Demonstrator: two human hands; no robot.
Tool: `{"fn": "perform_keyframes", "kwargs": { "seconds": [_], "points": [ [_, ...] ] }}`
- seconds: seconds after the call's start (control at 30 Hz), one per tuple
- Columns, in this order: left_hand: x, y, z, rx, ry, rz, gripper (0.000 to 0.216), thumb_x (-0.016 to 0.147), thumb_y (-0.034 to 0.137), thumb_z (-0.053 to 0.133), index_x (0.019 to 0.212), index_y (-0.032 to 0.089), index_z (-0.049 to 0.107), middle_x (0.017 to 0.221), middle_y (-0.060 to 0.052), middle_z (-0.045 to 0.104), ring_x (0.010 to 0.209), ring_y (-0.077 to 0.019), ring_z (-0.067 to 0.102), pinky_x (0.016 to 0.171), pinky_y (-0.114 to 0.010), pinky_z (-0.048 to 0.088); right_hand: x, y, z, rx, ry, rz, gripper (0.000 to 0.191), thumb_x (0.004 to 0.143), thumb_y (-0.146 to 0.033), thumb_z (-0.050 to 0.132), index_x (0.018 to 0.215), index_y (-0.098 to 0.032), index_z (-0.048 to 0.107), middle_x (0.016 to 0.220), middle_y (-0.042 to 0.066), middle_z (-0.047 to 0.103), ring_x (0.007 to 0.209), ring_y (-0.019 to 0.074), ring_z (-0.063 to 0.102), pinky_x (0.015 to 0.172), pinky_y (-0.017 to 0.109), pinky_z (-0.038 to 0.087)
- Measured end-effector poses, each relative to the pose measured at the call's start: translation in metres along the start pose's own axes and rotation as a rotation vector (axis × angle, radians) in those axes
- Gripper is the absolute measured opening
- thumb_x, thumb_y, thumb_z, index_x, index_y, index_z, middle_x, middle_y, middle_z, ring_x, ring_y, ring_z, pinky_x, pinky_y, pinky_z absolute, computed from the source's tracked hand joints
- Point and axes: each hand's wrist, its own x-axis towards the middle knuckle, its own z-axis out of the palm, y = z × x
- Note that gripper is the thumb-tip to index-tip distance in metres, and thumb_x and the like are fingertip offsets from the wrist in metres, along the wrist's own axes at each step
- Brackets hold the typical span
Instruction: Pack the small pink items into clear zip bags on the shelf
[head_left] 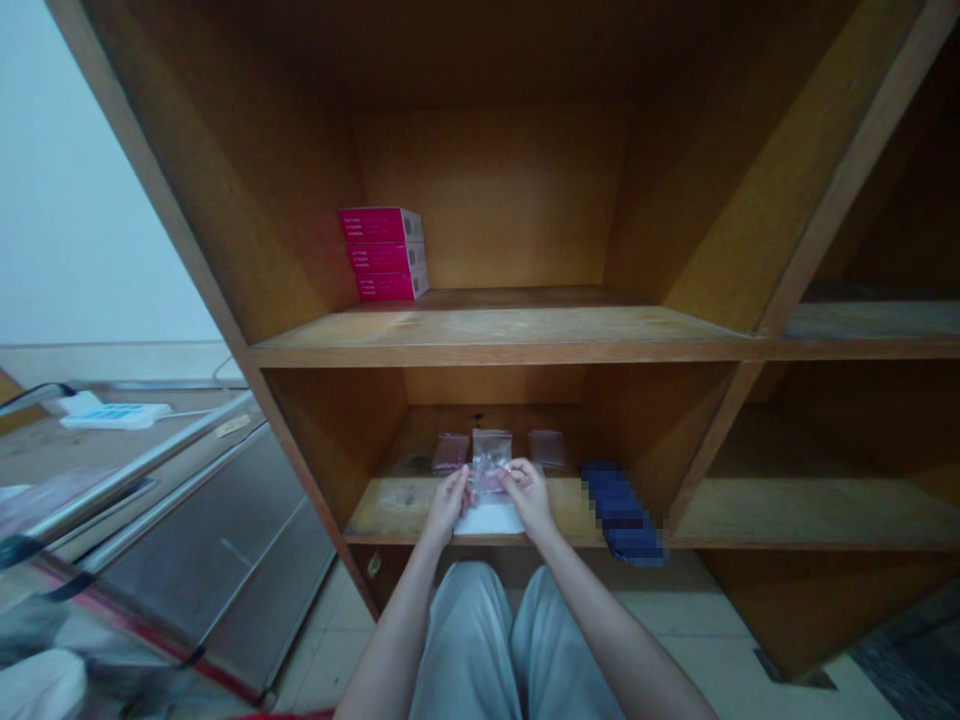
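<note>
Both hands are at the lower shelf, pinching a small clear plastic bag between them. My left hand holds its left edge with bent fingers. On the opposite edge, the thumb and fingers of my right hand are closed. A white sheet lies under the hands at the shelf's front. Just behind them is another clear bag, partly covered by the held one. A bag with a pinkish tint lies to the left, and a clear bag to the right.
Pink boxes are stacked on the upper shelf. A dark blue, pixelated object overhangs the lower shelf's front edge at right. Left of the wooden cabinet stands a metal-edged table with a white power strip.
</note>
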Motion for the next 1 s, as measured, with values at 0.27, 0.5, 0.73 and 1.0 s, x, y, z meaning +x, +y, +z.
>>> {"fn": "perform_keyframes", "kwargs": {
  "seconds": [0.27,0.5,0.73,1.0],
  "points": [
    [0.002,-0.001,-0.003,-0.075,0.086,0.023,0.034,0.065,0.047,0.059,0.071,0.014,0.061,0.065,-0.001,0.06,0.061,-0.0121,0.052,0.057,-0.021,0.038,-0.004,0.007,0.007,-0.272,-0.094,-0.108,0.016,0.069,-0.034,0.06,0.068,-0.018,0.06,0.067,0.002,0.061,0.064,0.0139,0.055,0.061,0.025,0.044],
    [0.004,-0.004,-0.004,-0.181,0.07,0.059,0.028,0.065,0.034,0.064,0.085,0.015,0.062,0.084,-0.004,0.063,0.079,-0.015,0.056,0.073,-0.024,0.041,-0.007,0.007,0.008,-0.422,-0.233,-0.228,0.014,0.073,-0.028,0.057,0.07,-0.018,0.065,0.073,0.004,0.062,0.072,0.0145,0.055,0.066,0.026,0.044],
    [0.003,-0.005,-0.005,-0.215,0.06,0.063,0.027,0.064,0.031,0.065,0.086,0.016,0.061,0.082,-0.004,0.063,0.076,-0.0138,0.057,0.07,-0.023,0.043,-0.01,0.0,0.009,-0.465,-0.285,-0.236,0.014,0.076,-0.026,0.054,0.073,-0.019,0.065,0.079,0.004,0.061,0.076,0.0143,0.055,0.069,0.026,0.043],
    [0.004,-0.013,-0.009,-0.251,-0.048,0.031,0.031,0.065,0.028,0.065,0.092,0.015,0.058,0.081,-0.004,0.061,0.068,-0.0114,0.055,0.063,-0.021,0.042,-0.003,0.003,0.005,-0.411,-0.004,-0.14,0.018,0.074,-0.032,0.053,0.063,-0.019,0.048,0.058,-0.003,0.048,0.054,0.0103,0.047,0.052,0.021,0.039]
  ]
}}
